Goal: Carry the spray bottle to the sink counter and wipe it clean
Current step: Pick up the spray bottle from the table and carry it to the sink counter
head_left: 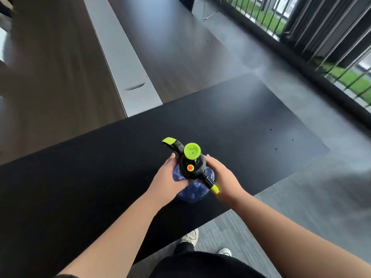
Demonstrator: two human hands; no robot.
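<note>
Both forearms are bare to the bottom edge, the left hand (167, 182) and right hand (222, 177) wear no gloves, dark, probably black, clothing (200, 265) covers the lower body, and the shoes (190, 236) are white.

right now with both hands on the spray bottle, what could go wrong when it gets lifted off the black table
1. The left hand and right hand only cup the spray bottle's rounded blue body, so it might slip.
2. The nozzle points toward the right wrist; pressing the lever could spray it.
</note>
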